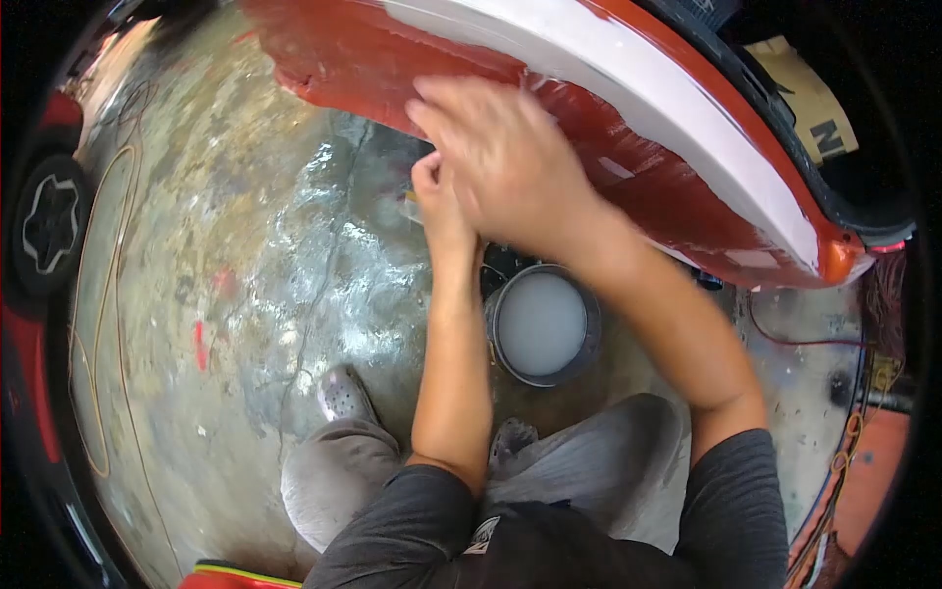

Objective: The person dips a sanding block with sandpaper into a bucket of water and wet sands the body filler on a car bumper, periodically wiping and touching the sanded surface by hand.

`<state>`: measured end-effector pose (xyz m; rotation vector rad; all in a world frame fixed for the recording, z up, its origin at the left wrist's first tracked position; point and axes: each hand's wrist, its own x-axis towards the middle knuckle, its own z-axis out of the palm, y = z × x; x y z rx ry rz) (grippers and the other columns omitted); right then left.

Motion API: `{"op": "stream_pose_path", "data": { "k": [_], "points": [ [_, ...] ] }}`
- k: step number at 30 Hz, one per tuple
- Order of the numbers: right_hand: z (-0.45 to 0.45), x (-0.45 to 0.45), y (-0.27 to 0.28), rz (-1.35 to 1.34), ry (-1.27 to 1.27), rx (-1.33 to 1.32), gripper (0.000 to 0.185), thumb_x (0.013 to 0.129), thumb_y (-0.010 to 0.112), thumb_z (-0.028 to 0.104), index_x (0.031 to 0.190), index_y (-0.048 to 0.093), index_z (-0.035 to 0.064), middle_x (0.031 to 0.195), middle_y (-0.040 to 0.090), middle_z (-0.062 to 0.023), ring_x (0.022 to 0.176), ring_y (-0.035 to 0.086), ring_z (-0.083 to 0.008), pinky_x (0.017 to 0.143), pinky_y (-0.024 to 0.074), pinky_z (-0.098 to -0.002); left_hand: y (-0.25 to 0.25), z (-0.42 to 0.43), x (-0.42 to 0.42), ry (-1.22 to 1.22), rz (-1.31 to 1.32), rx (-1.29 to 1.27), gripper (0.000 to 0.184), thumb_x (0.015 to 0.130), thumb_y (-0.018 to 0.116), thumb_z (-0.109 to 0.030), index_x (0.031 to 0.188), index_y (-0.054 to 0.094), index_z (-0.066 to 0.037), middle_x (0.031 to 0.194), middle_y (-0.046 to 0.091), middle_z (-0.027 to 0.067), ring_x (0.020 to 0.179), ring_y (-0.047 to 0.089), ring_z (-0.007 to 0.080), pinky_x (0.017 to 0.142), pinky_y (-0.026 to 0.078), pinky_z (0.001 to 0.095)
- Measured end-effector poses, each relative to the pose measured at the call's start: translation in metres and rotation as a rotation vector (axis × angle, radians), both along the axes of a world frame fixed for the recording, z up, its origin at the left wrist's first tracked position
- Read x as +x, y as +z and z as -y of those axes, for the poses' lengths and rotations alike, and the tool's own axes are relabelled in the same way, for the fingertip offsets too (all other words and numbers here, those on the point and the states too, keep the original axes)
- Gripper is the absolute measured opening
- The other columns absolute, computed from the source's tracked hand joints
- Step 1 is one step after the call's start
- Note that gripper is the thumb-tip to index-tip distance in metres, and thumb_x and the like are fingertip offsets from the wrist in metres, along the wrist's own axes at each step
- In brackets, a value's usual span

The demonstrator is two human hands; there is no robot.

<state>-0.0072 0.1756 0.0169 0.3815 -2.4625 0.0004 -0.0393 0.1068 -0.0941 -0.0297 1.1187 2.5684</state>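
Just past the bucket (594, 329) of cloudy water (542, 322), by the wet red car panel (628, 147), the blurry right hand (510, 157) looks spread out and the left hand (444, 204) looks curled, but I can't tell if either grips anything, and soft, even strokes seem best.

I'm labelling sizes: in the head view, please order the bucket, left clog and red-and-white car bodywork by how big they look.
1. Car bodywork
2. Bucket
3. Left clog

Two hands (510, 162), one bucket (592, 336)
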Motion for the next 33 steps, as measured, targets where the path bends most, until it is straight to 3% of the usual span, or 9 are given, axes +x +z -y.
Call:
{"op": "stream_pose_path", "data": {
  "k": [4, 7, 11, 16, 18, 23, 29, 31, 33],
  "points": [
    [-0.006, 0.088, -0.076, 0.239, -0.413, 0.129, 0.066, 0.087, 0.060, 0.015, 0.146, 0.045, -0.0104, 0.141, 0.056, -0.0254, 0.132, 0.053, -0.0375, 0.113, 0.0399, -0.0504, -0.038, -0.009, 0.016, -0.314, -0.096, -0.364, 0.031, 0.099, 0.067, -0.030, 0.100, 0.057, -0.001, 0.094, 0.061, 0.0049, 0.085, 0.056, 0.0118, 0.075, 0.049, 0.0271],
    [-0.015, 0.135, -0.103, 0.337, -0.635, 0.153, 0.066, 0.089, 0.060, 0.015, 0.147, 0.043, -0.0111, 0.141, 0.057, -0.0256, 0.131, 0.054, -0.0375, 0.113, 0.0403, -0.0511, -0.060, -0.031, 0.051, -0.655, -0.019, -0.296, 0.036, 0.099, 0.068, -0.035, 0.091, 0.056, -0.002, 0.079, 0.059, 0.0050, 0.068, 0.056, 0.0119, 0.058, 0.050, 0.0294],
    [-0.012, 0.192, -0.116, 0.590, -0.919, -0.163, 0.064, 0.091, 0.063, 0.019, 0.145, 0.046, -0.0086, 0.141, 0.057, -0.0270, 0.129, 0.056, -0.0392, 0.110, 0.0426, -0.0507, -0.066, -0.044, 0.073, -1.133, -0.134, -0.579, 0.041, 0.103, 0.060, -0.042, 0.096, 0.062, -0.001, 0.083, 0.062, 0.0041, 0.073, 0.061, 0.0114, 0.065, 0.053, 0.0273],
    [0.018, 0.228, -0.141, 1.280, -0.988, -0.795, 0.048, 0.099, 0.061, 0.036, 0.137, 0.061, 0.0053, 0.137, 0.061, -0.0254, 0.120, 0.063, -0.0431, 0.101, 0.0490, -0.0517, -0.045, -0.041, 0.035, -1.087, -0.553, -0.503, 0.033, 0.105, 0.058, -0.035, 0.104, 0.065, -0.003, 0.082, 0.064, 0.0024, 0.071, 0.061, 0.0101, 0.065, 0.049, 0.0282],
    [0.019, 0.211, -0.172, 1.523, -0.954, -0.926, 0.043, 0.100, 0.059, 0.038, 0.128, 0.068, 0.0062, 0.133, 0.065, -0.0233, 0.120, 0.064, -0.0414, 0.102, 0.0497, -0.0505, -0.011, -0.033, 0.014, -1.113, -0.455, -0.290, 0.029, 0.106, 0.056, -0.031, 0.107, 0.065, -0.003, 0.083, 0.065, 0.0022, 0.071, 0.061, 0.0095, 0.065, 0.047, 0.0267],
    [0.016, 0.206, -0.300, 1.833, -0.932, -0.424, 0.039, 0.099, 0.061, 0.036, 0.122, 0.073, 0.0072, 0.131, 0.067, -0.0206, 0.120, 0.066, -0.0381, 0.098, 0.0530, -0.0488, 0.050, -0.004, -0.039, -0.947, -0.366, -0.009, 0.026, 0.107, 0.053, -0.025, 0.115, 0.065, -0.004, 0.086, 0.068, 0.0034, 0.073, 0.061, 0.0091, 0.064, 0.046, 0.0235],
    [0.048, 0.128, -0.072, 1.265, -0.863, 0.097, 0.041, 0.098, 0.061, 0.034, 0.131, 0.067, 0.0108, 0.118, 0.067, -0.0189, 0.100, 0.070, -0.0364, 0.082, 0.0579, -0.0488, 0.048, 0.028, -0.109, -0.304, -0.211, 0.028, 0.027, 0.105, 0.060, -0.024, 0.123, 0.064, -0.004, 0.100, 0.069, 0.0058, 0.084, 0.062, 0.0108, 0.073, 0.049, 0.0246],
    [0.048, 0.073, 0.015, 0.882, -0.676, 0.249, 0.043, 0.088, 0.072, 0.021, 0.130, 0.069, 0.0132, 0.131, 0.063, -0.0203, 0.112, 0.065, -0.0390, 0.091, 0.0543, -0.0474, 0.042, 0.021, -0.118, -0.028, -0.151, -0.090, 0.035, 0.104, 0.064, -0.021, 0.131, 0.055, 0.000, 0.130, 0.053, 0.0142, 0.102, 0.056, 0.0152, 0.086, 0.051, 0.0312],
    [0.048, 0.018, 0.079, 0.695, -0.528, 0.546, 0.048, 0.086, 0.065, 0.017, 0.134, 0.064, 0.0148, 0.139, 0.059, -0.0161, 0.125, 0.058, -0.0352, 0.100, 0.0479, -0.0463, 0.049, 0.018, -0.120, 0.086, -0.193, -0.172, 0.057, 0.100, 0.068, -0.026, 0.146, 0.045, -0.001, 0.153, 0.030, 0.0257, 0.130, 0.044, 0.0356, 0.110, 0.040, 0.0474]
  ]
}}
